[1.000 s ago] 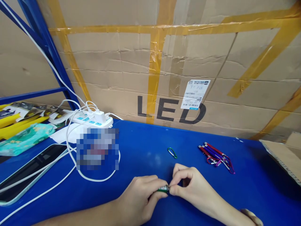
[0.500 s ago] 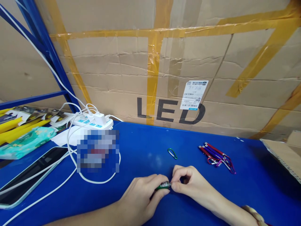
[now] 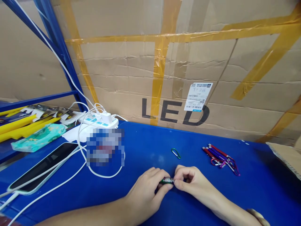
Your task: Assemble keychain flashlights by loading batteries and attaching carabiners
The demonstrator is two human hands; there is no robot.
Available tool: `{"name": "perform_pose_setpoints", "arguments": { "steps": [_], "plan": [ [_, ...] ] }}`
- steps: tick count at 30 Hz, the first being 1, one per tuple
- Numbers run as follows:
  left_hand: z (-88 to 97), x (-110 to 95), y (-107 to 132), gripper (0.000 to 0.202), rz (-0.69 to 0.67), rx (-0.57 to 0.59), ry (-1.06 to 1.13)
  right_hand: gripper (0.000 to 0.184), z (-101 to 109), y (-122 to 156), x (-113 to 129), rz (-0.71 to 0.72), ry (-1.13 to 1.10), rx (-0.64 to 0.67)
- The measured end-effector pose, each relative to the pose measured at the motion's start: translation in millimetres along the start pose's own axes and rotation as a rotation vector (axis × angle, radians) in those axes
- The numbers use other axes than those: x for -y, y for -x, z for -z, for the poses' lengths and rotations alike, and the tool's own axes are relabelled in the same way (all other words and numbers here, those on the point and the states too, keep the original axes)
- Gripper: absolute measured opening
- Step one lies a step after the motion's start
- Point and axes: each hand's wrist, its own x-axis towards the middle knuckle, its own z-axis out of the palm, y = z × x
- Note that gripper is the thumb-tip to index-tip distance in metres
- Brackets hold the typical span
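Note:
My left hand [image 3: 150, 190] is closed around a small dark green object [image 3: 166, 180] with a pale, silvery marked section; its exact kind cannot be made out. At the right end of it, my right hand [image 3: 188, 179] pinches with thumb and forefinger. Whatever small part sits between those fingertips is mostly hidden. Just beyond my hands a green carabiner [image 3: 176, 153] lies alone on the blue table [image 3: 145, 150]. Farther right is a bundle of thin red and purple metal tubes [image 3: 220, 157] with carabiners attached.
A taped cardboard box [image 3: 131, 72] stands along the back edge. To the left are a white power strip [image 3: 100, 121] with tangled cables, a phone [image 3: 44, 168], a teal soft pack [image 3: 39, 137] and yellow packaged items [image 3: 25, 125]. Another carton [image 3: 284, 157] stands at the right.
The view has shifted, so the scene sits slightly farther right in the picture. Both hands keep nearly the same hold on the small green object, whose marked section appears slightly turned.

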Motion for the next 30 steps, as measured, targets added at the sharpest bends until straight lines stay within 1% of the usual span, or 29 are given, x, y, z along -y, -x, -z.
{"name": "perform_pose_setpoints", "arguments": {
  "steps": [5, 10, 15, 22, 30],
  "plan": [
    [0.0, -0.5, 2.7, 0.008, 0.005, -0.004, 0.002, 0.045, -1.0, 0.5, 1.2, -0.037, -0.023, 0.008],
    [0.9, -2.9, 2.2, 0.008, 0.018, 0.004, 0.006, 0.046, -0.6, 0.1, -2.0, -0.001, -0.02, 0.037],
    [1.6, -5.1, 1.0, 0.009, 0.02, -0.011, 0.021, 0.045, -0.4, 1.0, -2.2, -0.02, -0.017, 0.05],
    [0.7, -3.3, 2.6, 0.009, -0.022, -0.021, -0.007, 0.046, 2.4, 0.2, -3.5, -0.005, -0.012, 0.079],
    [2.6, -3.9, 1.8, 0.014, -0.048, 0.016, -0.026, 0.046, 3.9, -0.1, -8.4, 0.0, -0.023, 0.111]
  ]
}}
